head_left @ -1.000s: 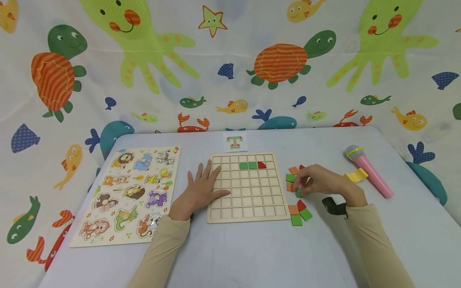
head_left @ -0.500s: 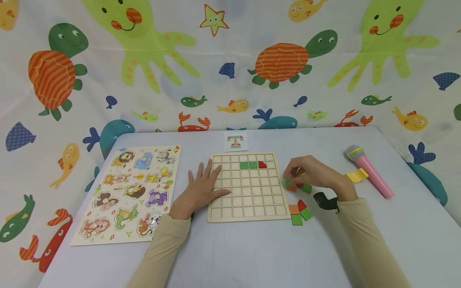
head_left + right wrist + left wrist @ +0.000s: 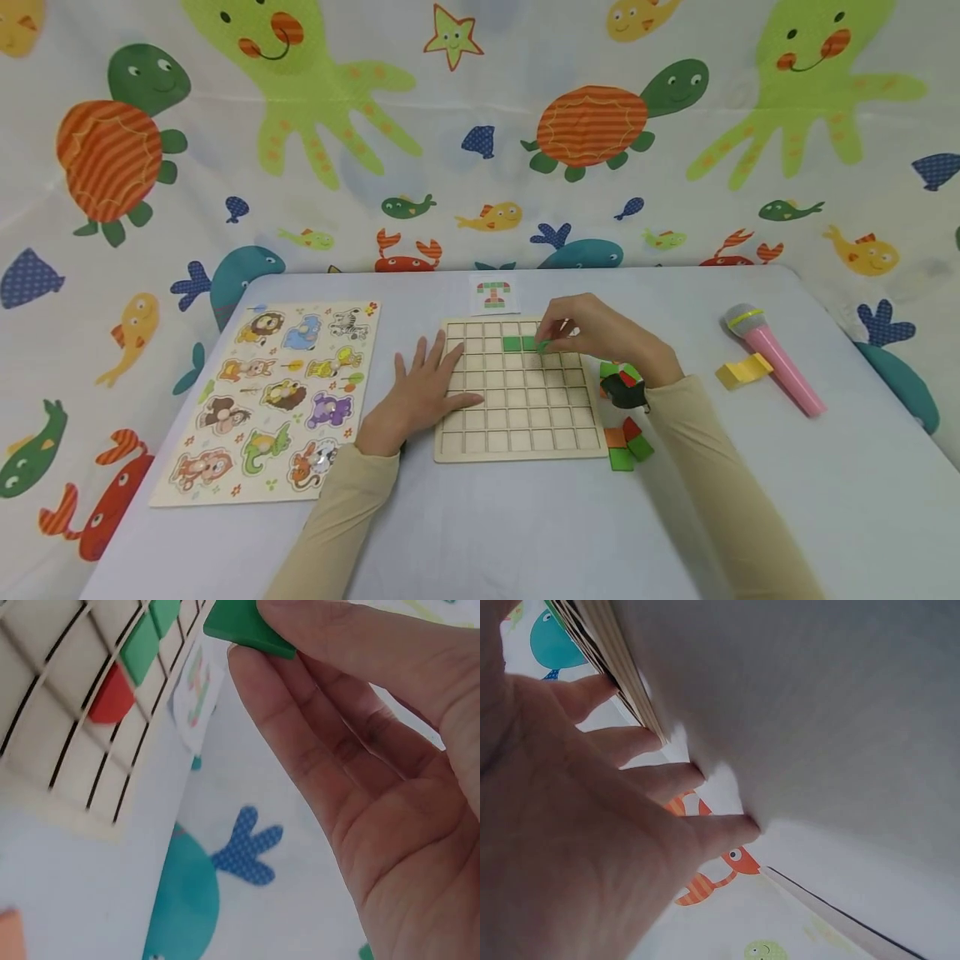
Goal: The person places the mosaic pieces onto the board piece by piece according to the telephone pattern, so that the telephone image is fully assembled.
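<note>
My right hand (image 3: 600, 333) is over the upper part of a wooden grid board (image 3: 517, 421), pinching a green square tile (image 3: 542, 345) between thumb and fingers. The right wrist view shows this green tile (image 3: 247, 626) held at the fingertips, with a red rounded tile (image 3: 112, 697) in the grid beyond. Two green tiles (image 3: 512, 344) lie side by side in one row of the board; the head view has the red one hidden behind the right hand. My left hand (image 3: 420, 396) rests with fingers spread on the board's left edge.
Loose green, orange and red tiles (image 3: 639, 447) lie right of the board, some behind the right wrist. A small pattern card (image 3: 494, 294) is behind the board. An animal puzzle (image 3: 255, 417) lies left; a yellow block (image 3: 742, 372) and pink toy microphone (image 3: 780, 367) lie right.
My right hand has gone from the loose tiles at the right to the upper part of the board, carrying a green tile. The left hand stays in place.
</note>
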Available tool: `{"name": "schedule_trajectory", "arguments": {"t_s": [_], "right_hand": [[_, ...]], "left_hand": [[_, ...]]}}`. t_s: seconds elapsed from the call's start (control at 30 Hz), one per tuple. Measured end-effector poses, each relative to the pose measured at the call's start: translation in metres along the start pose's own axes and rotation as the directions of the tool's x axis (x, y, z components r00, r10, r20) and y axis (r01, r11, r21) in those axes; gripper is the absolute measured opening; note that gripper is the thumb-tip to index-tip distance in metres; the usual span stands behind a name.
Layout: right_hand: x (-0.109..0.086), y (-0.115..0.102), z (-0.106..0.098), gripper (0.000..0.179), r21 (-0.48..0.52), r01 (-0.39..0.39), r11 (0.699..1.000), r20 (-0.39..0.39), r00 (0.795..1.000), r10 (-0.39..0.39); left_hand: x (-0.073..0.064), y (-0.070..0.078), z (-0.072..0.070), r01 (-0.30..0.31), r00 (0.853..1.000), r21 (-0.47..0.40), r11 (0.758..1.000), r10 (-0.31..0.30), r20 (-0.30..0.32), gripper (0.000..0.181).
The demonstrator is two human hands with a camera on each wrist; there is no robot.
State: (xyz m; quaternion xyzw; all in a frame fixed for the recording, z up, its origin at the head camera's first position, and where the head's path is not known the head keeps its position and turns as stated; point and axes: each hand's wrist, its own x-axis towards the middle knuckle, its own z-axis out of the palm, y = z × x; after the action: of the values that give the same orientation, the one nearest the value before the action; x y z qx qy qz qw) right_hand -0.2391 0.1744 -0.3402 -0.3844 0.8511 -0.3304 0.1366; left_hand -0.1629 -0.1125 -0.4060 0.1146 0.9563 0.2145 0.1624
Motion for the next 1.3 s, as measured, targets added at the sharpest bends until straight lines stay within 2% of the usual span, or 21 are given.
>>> {"name": "schedule_trajectory", "arguments": {"t_s": [0.17,0.33,0.7,0.97,1.3], "right_hand": [[0.021,-0.007,0.013,0.014,0.010,0.044,0.999,0.042,0.998,-0.045],[0.036,-0.005,0.028,0.013,-0.002,0.098,0.995,0.049,0.994,-0.098],[0.056,-0.002,0.047,0.014,-0.051,0.114,0.992,-0.080,0.990,-0.118],[0.063,0.001,0.057,0.013,-0.049,0.043,0.998,-0.094,0.994,-0.047],[0.065,0.005,0.060,0.014,-0.084,0.021,0.996,-0.096,0.995,-0.029]], "left_hand": [[0.001,0.002,0.000,0.003,1.000,0.015,1.000,-0.003,0.004,0.092],[0.000,0.003,-0.001,0.004,1.000,0.021,1.000,-0.004,0.004,0.092],[-0.001,0.001,-0.001,-0.013,1.000,0.028,1.000,0.013,0.005,0.091],[-0.003,0.000,0.000,-0.002,1.000,0.031,1.000,0.002,0.000,0.091],[-0.001,0.002,-0.002,-0.001,1.000,0.024,1.000,0.001,-0.005,0.091]]}}
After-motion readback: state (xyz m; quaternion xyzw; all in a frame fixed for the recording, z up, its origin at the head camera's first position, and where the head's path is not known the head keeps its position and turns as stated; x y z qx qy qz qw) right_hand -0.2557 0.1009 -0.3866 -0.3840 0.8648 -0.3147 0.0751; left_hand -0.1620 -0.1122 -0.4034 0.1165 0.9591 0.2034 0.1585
